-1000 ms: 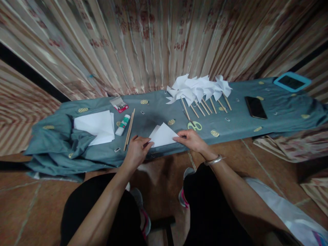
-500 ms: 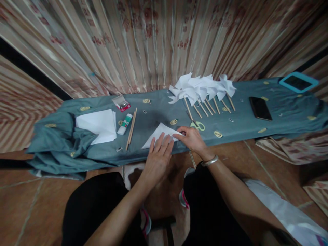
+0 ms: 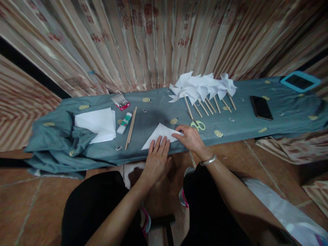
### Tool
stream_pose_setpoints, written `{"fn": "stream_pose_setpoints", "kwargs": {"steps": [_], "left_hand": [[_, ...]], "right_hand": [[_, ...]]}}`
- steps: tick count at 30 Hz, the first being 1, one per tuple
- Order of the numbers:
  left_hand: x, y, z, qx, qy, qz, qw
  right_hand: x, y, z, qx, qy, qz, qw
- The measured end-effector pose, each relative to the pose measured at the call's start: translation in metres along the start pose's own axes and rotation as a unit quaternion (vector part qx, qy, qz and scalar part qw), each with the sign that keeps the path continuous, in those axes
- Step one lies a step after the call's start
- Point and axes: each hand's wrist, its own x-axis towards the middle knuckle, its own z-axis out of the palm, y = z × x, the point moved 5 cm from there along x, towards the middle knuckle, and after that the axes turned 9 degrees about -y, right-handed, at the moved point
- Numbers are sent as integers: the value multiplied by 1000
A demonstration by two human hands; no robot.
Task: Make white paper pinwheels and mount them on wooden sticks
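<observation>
A white sheet of paper (image 3: 160, 131), folded into a triangle, lies at the near edge of the cloth-covered bench. My left hand (image 3: 156, 159) rests on its near edge, fingers stretched out and lying flat. At the paper's right corner, my right hand (image 3: 190, 138) pinches it between thumb and fingers; a bracelet circles that wrist. Just beyond the right hand are scissors (image 3: 200, 125) with light green handles. Several white paper pinwheels (image 3: 202, 87) on wooden sticks lie overlapping in a row behind them.
Left of the paper lie wooden sticks (image 3: 131, 128), a green-and-white glue stick (image 3: 124, 123), an open red box of small metal pieces (image 3: 121, 102) and a stack of white paper (image 3: 96, 123). To the right are a black phone (image 3: 261, 108) and a blue-framed tablet (image 3: 300, 82). Curtains hang behind.
My left hand has slid slightly down toward the paper's near edge, with its fingers drawn closer together. The right hand keeps its pinch at the corner.
</observation>
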Motion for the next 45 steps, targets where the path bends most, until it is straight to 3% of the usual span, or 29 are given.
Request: {"fn": "stream_pose_setpoints", "kwargs": {"steps": [9,17,26,37,45], "left_hand": [[-2,-2,6,-3,20,17,1000],[-3,-1,10,20,-3,18,1000],[-3,-5,14,43,0,33,999],[-43,-50,0,82,-8,25,996],[-55,-62,2,100,-11,23,995]], "right_hand": [[0,-3,0,-32,1,-17,999],[-17,-14,16,-66,53,-93,992],[-29,-12,36,-66,63,-69,993],[-32,17,26,-48,71,-48,995],[-33,25,24,-24,63,-68,995]]}}
